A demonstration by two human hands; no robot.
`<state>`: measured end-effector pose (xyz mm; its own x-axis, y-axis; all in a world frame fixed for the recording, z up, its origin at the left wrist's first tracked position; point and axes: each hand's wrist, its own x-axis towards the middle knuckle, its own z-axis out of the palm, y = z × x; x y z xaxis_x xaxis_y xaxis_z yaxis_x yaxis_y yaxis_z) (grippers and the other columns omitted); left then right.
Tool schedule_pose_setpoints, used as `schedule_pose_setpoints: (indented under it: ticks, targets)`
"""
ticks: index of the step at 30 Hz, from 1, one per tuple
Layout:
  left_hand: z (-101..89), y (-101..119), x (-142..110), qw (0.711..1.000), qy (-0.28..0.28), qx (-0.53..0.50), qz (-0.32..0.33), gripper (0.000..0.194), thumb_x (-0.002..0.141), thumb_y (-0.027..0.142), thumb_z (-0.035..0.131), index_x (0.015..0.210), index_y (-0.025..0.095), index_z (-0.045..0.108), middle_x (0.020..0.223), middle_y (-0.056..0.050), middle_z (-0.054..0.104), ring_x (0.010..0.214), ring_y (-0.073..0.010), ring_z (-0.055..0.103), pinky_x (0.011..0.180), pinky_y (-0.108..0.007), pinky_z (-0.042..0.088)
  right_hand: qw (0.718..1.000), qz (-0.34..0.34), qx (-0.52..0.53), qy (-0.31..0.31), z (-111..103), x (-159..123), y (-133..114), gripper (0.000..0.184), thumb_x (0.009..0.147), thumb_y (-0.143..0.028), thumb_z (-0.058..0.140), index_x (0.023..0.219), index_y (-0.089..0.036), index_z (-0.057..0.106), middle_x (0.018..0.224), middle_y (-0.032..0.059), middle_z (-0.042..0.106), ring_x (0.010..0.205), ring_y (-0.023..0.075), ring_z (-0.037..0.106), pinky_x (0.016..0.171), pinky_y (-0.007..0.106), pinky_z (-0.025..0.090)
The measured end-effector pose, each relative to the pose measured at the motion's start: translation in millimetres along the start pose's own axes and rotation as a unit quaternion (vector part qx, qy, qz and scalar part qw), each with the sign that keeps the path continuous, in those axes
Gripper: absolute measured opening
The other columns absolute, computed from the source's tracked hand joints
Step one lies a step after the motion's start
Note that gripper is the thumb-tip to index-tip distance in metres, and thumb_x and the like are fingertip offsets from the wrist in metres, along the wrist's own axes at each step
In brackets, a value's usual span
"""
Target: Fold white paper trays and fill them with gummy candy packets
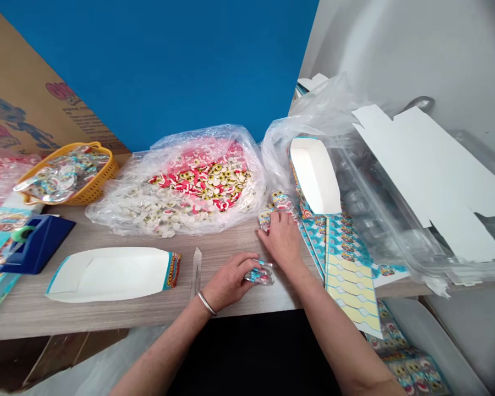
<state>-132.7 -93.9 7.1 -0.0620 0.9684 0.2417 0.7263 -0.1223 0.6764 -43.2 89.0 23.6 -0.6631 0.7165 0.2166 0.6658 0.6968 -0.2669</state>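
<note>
Front edge: the wood-grain laminate table (148,316) ends just below both wrists, with a dark gap beyond it.
Open room: bare tabletop lies around the hands, narrowing right, where a long teal-and-yellow printed card strip (348,264) runs past the table edge.
Left side: a flat white cardboard tray with a printed end (107,275) lies near a narrow translucent strip (196,272), which stands just beside the left hand (229,281).
Behind: a clear plastic bag of red-and-white eyeball gummies (198,187) sits close behind the hands.
Left hand: fingers curl, pinching a small clear printed candy packet (260,275) above the tabletop.
Right hand (282,239): fingers spread, pressing on a cluster of matching blue-printed packets (272,206) beside the card strip.
Packets: glossy, crinkled, and filled.
</note>
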Motion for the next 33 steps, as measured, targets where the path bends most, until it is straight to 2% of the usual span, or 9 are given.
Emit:
schedule_pose_setpoints:
  ticks: [3, 7, 10, 12, 14, 18, 25, 29, 33]
  targets:
    - [0.2, 0, 1, 1.000, 0.000, -0.007, -0.006, 0.028, 0.092, 0.016, 0.066, 0.117, 0.024, 0.058, 0.131, -0.009, 0.061, 0.120, -0.0208, 0.061, 0.103, -0.037, 0.052, 1.000, -0.007, 0.025, -0.003, 4, -1, 6, 0.032, 0.084, -0.023, 0.068, 0.113, -0.013, 0.062, 0.110, 0.0187, 0.064, 0.104, 0.0345, 0.058, 0.089, 0.045, 0.048]
    - [-0.6, 0, 1, 1.000, 0.005, 0.001, -0.007, 0.028, 0.093, 0.021, 0.066, 0.119, 0.024, 0.057, 0.132, -0.009, 0.061, 0.119, -0.0210, 0.062, 0.102, -0.037, 0.053, 0.985, -0.066, 0.161, -0.006, -5, -23, 22, 0.025, 0.086, -0.015, 0.057, 0.109, -0.017, 0.065, 0.115, 0.0137, 0.066, 0.108, 0.0289, 0.060, 0.096, 0.041, 0.046]
    - [-1.1, 1, 2, 1.000, 0.012, 0.007, -0.007, 0.026, 0.094, 0.022, 0.066, 0.119, 0.024, 0.058, 0.136, -0.010, 0.058, 0.123, -0.0218, 0.060, 0.103, -0.038, 0.053, 0.946, -0.059, 0.306, -0.090, -13, -41, 29, 0.020, 0.092, -0.019, 0.052, 0.103, -0.020, 0.068, 0.100, 0.0069, 0.071, 0.092, 0.0219, 0.064, 0.084, 0.034, 0.050]
    - [-1.0, 2, 3, 1.000, 0.019, 0.006, -0.002, 0.027, 0.094, 0.022, 0.065, 0.120, 0.024, 0.058, 0.138, -0.010, 0.056, 0.126, -0.0222, 0.059, 0.105, -0.038, 0.052, 0.918, -0.046, 0.363, -0.157, -16, -50, 31, 0.023, 0.096, -0.023, 0.048, 0.103, -0.020, 0.069, 0.094, 0.0042, 0.072, 0.085, 0.0194, 0.065, 0.079, 0.031, 0.050]
    - [-0.3, 1, 4, 0.999, 0.033, 0.004, 0.003, 0.032, 0.094, 0.021, 0.065, 0.124, 0.024, 0.056, 0.140, -0.011, 0.055, 0.128, -0.0224, 0.057, 0.107, -0.040, 0.051, 0.910, -0.044, 0.369, -0.185, -16, -55, 31, 0.025, 0.097, -0.024, 0.047, 0.105, -0.021, 0.071, 0.096, 0.0038, 0.073, 0.088, 0.0197, 0.066, 0.082, 0.031, 0.049]
    - [2.0, 1, 4, 0.998, 0.058, 0.014, 0.001, 0.037, 0.092, 0.018, 0.067, 0.126, 0.025, 0.054, 0.138, -0.011, 0.055, 0.128, -0.0230, 0.056, 0.107, -0.041, 0.051, 0.917, -0.036, 0.351, -0.187, -17, -62, 32, 0.029, 0.097, -0.024, 0.048, 0.111, -0.022, 0.073, 0.103, 0.0054, 0.075, 0.097, 0.0225, 0.066, 0.089, 0.035, 0.049]
    - [5.6, 4, 0, 0.998, 0.056, 0.038, 0.006, 0.033, 0.095, 0.019, 0.062, 0.127, 0.024, 0.053, 0.131, -0.011, 0.059, 0.122, -0.0228, 0.059, 0.104, -0.040, 0.053, 0.881, 0.002, 0.424, -0.212, -20, -71, 34, 0.034, 0.098, -0.028, 0.044, 0.120, -0.022, 0.069, 0.113, 0.0051, 0.075, 0.103, 0.0216, 0.069, 0.093, 0.034, 0.051]
    - [9.4, 3, -6, 0.998, 0.062, 0.033, -0.002, 0.044, 0.094, 0.018, 0.063, 0.135, 0.022, 0.047, 0.130, -0.012, 0.060, 0.122, -0.0233, 0.059, 0.103, -0.041, 0.053, 0.884, 0.027, 0.428, -0.184, -19, -77, 37, 0.033, 0.097, -0.030, 0.046, 0.119, -0.022, 0.070, 0.114, 0.0055, 0.075, 0.104, 0.0222, 0.070, 0.094, 0.036, 0.052]
    - [11.0, 2, -8, 0.997, 0.072, 0.025, 0.000, 0.042, 0.093, 0.014, 0.062, 0.133, 0.023, 0.049, 0.127, -0.012, 0.060, 0.119, -0.0225, 0.061, 0.100, -0.039, 0.055, 0.904, -0.008, 0.398, -0.159, -24, -85, 36, 0.035, 0.098, -0.029, 0.047, 0.124, -0.023, 0.070, 0.121, 0.0077, 0.072, 0.112, 0.0225, 0.067, 0.100, 0.038, 0.050]
